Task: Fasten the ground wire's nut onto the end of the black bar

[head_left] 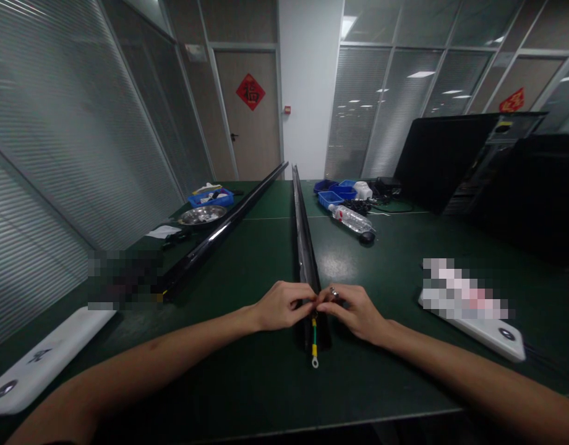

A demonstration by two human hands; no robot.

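A long black channel-shaped rail (302, 235) runs away from me down the middle of the green table. Over its near end, my left hand (284, 305) and my right hand (352, 309) meet with fingertips pinched together, both closed. Whatever lies between the fingertips is hidden. Just below them a short green wire (315, 334) with yellow sleeves lies along the rail, its ring terminal (315, 362) pointing toward me. The wire's upper end disappears at my fingers. A ring is on a finger of my right hand.
A second black rail (219, 232) lies slanting on the left. Beyond it are a metal bowl (202, 216) and a blue tray (211, 198). Blue bins (331, 198), a plastic bottle (352, 219) and black equipment (444, 161) stand right. White devices (47, 355) flank my arms.
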